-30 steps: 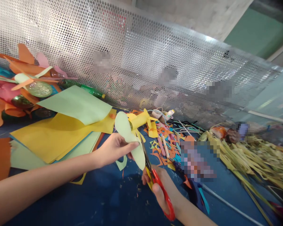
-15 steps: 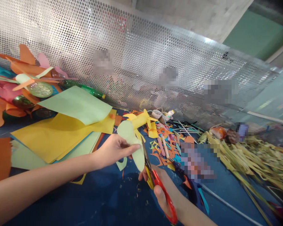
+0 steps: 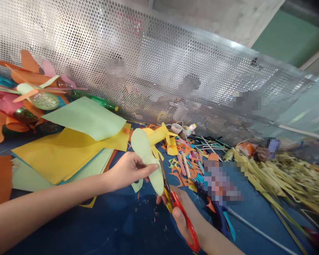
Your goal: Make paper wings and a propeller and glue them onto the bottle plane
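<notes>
Between the thumb and fingers of my left hand (image 3: pixel 134 168) is a pale green paper cutout (image 3: pixel 145 147) with rounded ends. My right hand (image 3: pixel 184 209) grips scissors (image 3: pixel 179 202) with red and yellow handles, thumb and fingers in the loops. Their blades point up and away from me, along the right edge of the cutout; whether they touch it I cannot tell. Just behind the cutout lies a yellow paper shape (image 3: pixel 159 134) with a rolled body and flaps. A pale green paper scrap (image 3: pixel 137 185) rests on the blue table under my left hand.
Yellow sheets (image 3: pixel 55 152) and a pale green sheet (image 3: pixel 89 118) are stacked at left, near paper-decorated bottles (image 3: pixel 45 101). Colourful paper scraps (image 3: pixel 187 163) lie beyond my right hand. Dried husks (image 3: pixel 279 180) spread at right. A perforated metal panel (image 3: pixel 154 63) borders the table's back.
The pale green cutout has tilted slightly, its upper end rising and its lower end shifting a little right. Both hands keep nearly the same place and grip.
</notes>
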{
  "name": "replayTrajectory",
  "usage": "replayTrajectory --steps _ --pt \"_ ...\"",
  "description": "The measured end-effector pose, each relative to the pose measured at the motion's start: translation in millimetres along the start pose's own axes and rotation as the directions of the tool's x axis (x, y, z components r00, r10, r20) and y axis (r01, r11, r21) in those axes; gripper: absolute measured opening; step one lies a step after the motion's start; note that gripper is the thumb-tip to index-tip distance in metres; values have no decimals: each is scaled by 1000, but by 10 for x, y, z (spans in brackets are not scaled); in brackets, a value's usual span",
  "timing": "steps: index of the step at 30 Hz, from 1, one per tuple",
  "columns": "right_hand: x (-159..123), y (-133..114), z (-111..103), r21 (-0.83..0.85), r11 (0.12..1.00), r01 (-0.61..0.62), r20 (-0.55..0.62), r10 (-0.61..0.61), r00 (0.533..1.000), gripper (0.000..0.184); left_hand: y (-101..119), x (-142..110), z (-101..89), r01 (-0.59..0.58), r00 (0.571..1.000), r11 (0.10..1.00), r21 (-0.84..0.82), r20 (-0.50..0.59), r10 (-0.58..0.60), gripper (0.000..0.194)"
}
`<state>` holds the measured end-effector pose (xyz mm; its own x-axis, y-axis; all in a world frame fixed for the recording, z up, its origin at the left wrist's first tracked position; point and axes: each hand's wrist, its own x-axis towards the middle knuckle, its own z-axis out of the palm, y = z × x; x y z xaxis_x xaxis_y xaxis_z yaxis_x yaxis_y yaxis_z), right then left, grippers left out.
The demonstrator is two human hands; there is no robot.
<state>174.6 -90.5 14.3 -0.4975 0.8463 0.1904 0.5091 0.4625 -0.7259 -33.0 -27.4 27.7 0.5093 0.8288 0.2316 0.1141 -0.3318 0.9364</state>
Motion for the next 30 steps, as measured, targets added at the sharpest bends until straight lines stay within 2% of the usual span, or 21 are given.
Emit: replayTrajectory --steps 9,16,22,30 --pt "-7 38 42 -42 999 22 -24 -23 999 64 -22 10 10 56 998 995 -81 16 -55 34" --pt "-14 72 65 -24 1000 -7 -31 6 1000 63 44 17 24 44 999 986 -160 32 -39 29" --pt "-21 81 50 -51 998 -38 -20 37 999 65 48 6 24 44 999 986 -162 38 -38 28" --pt "-14 119 69 -76 997 -4 -37 1 999 66 56 4 14 57 998 987 -151 49 -50 31"
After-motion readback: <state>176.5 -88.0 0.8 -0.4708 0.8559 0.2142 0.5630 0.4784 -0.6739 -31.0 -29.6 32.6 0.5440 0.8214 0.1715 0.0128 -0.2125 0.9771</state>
